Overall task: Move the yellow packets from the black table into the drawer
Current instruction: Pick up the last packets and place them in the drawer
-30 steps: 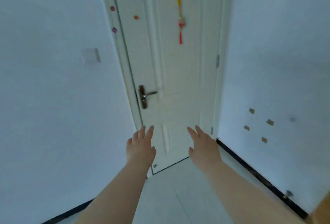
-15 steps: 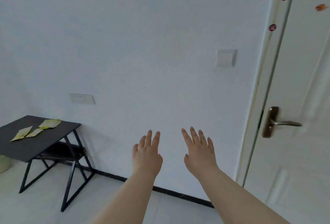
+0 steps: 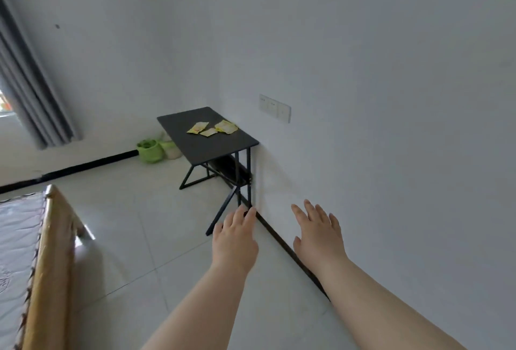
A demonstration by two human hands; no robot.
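Hands were held out ahead, left hand (image 3: 234,240) and right hand (image 3: 318,235), fingers straight, slightly spread, holding nothing. Three flat yellow packets (image 3: 212,128) lay well beyond the fingers on a small black rectangular tabletop (image 3: 206,145). Stepping closer looked wise before reaching; no drawer showed.

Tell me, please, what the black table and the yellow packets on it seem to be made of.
The black table has a matte, dark top with no glare, likely laminate or painted board; its thin legs look like painted metal bar. The yellow packets look like thin printed plastic or foil film, lying flat and crinkled, though they are too small to be sure.
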